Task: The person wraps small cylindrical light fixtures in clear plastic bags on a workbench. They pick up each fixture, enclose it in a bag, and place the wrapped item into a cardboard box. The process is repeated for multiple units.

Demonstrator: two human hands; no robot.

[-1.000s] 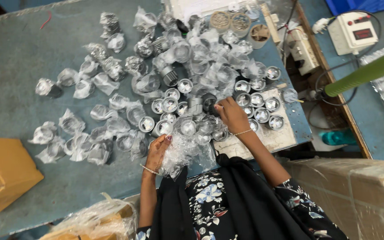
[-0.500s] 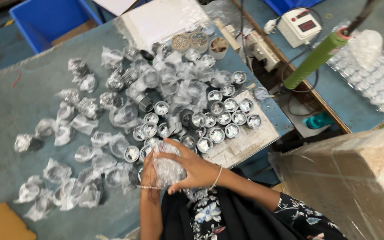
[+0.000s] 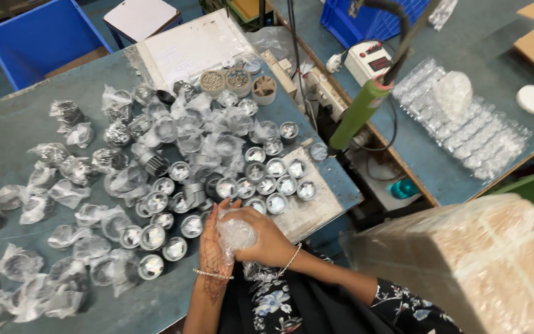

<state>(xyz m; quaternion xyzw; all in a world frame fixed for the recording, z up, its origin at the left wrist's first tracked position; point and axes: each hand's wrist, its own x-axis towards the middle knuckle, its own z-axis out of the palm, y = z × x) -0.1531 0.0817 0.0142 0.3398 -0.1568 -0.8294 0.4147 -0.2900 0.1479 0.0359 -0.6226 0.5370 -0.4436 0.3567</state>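
- Head view looks straight down on my two hands, brought together at the near edge of the grey tabletop.
- Both hands are closed around one clear plastic bag, crumpled into a bundle; whatever sits inside it is hidden by the wrinkled film.
- My left hand cups the bag from the left side, fingers upright against it, with a beaded bracelet at the wrist.
- My right hand wraps over the bag from the right, fingers curled onto the plastic, a thin bangle on that wrist.
- Just beyond my fingertips stands a cluster of unwrapped round metal parts with shiny faces, set close together on a pale board.
- More of the same shiny parts stand loose on the tabletop to the left of my hands.
- Further left and further away lie many bagged parts, each in crumpled clear film, scattered across the tabletop.
- Three small round cups sit near the far edge, beside a white sheet of paper.
- A green-handled tool hangs on a cable over the right edge of the tabletop.
- A large box wrapped in clear film stands to my right, well apart from the bag.
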